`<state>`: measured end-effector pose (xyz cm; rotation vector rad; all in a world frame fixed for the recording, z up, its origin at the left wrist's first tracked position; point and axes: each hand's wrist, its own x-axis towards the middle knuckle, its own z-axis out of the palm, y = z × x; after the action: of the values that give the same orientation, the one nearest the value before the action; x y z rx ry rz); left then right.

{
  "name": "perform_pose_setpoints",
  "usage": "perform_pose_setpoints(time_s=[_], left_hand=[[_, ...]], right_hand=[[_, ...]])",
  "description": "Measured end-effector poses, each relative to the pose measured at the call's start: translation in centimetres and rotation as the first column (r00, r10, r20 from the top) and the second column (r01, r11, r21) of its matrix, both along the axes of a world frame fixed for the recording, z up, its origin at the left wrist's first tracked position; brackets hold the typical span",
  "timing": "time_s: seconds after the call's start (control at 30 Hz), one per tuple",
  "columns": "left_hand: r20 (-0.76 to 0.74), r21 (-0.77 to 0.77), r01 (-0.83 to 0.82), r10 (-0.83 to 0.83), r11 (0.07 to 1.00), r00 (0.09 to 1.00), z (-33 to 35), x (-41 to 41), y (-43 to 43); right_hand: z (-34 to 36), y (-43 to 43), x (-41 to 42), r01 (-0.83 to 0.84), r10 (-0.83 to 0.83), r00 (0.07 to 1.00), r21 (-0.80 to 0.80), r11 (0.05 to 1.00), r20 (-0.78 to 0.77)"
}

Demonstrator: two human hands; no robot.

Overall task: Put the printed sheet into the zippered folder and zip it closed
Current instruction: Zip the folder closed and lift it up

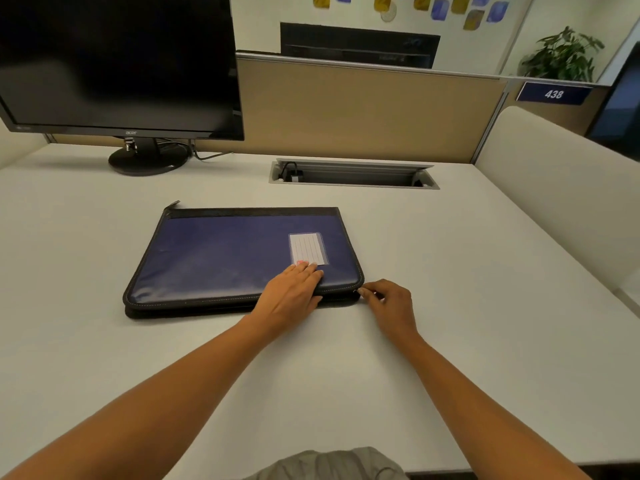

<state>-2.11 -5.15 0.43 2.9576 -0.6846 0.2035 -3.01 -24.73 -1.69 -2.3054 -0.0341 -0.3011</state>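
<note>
1. On the white desk (pixel 450 271), the blue zippered folder (pixel 225 258) lies flat, cover down.
2. Left hand (pixel 291 292) presses flat on its near-right part, fingers together.
3. Right hand (pixel 391 303) pinches the zipper pull (pixel 358 292) at the folder's near-right corner.

The folder (pixel 221 258) lies flat on the table (pixel 450 271) in front of me, cover down, one long edge toward me. Its cover is dark blue, edged in black with a line of pale stitching, and a black band runs along the far edge. A small black tab (pixel 175 203) sticks out at the far left corner. A lined white card (pixel 308 248) sits on the right half. My left hand (pixel 291 296) presses flat on the near right part; my right hand (pixel 391 303) pinches at the near right corner
</note>
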Motion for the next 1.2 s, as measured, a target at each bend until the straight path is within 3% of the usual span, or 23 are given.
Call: perform_pose_setpoints(time_s=[0.17, 0.37, 0.57, 0.77, 0.97, 1.2], left_hand=[[-0.038, 0.011, 0.003, -0.002, 1.000, 0.999, -0.2, 0.2, -2.2], [0.005, 0.174, 0.070, -0.072, 0.982, 0.997, -0.9, -0.6, -1.4], [0.289, 0.157, 0.206, -0.245, 0.966, 0.925, 0.8, -1.8, 0.5], [0.371, 0.115, 0.334, -0.352, 0.936, 0.859, 1.1, -2.1, 3.4], [0.320, 0.102, 0.329, -0.345, 0.939, 0.882, 1.6, -2.3, 5.8], [0.266, 0.060, 0.161, -0.171, 0.985, 0.949, 0.7, -2.9, 4.1]], right_hand=[[-0.2, 0.9, -1.0, -0.061, 0.061, 0.998, 0.031, 0.998, -0.002], [0.0, 1.0, -1.2, -0.001, 0.001, 1.000, -0.023, 1.000, 0.004], [0.5, 1.4, 0.1, 0.103, -0.103, 0.995, 0.011, 0.995, -0.015], [1.1, 2.6, 1.2, 0.124, -0.124, 0.992, 0.010, 0.992, 0.002], [1.3, 4.2, 1.0, 0.031, -0.033, 0.999, 0.066, 0.997, 0.031], [1.0, 4.7, 0.0, -0.070, 0.067, 0.997, 0.086, 0.994, 0.032]])
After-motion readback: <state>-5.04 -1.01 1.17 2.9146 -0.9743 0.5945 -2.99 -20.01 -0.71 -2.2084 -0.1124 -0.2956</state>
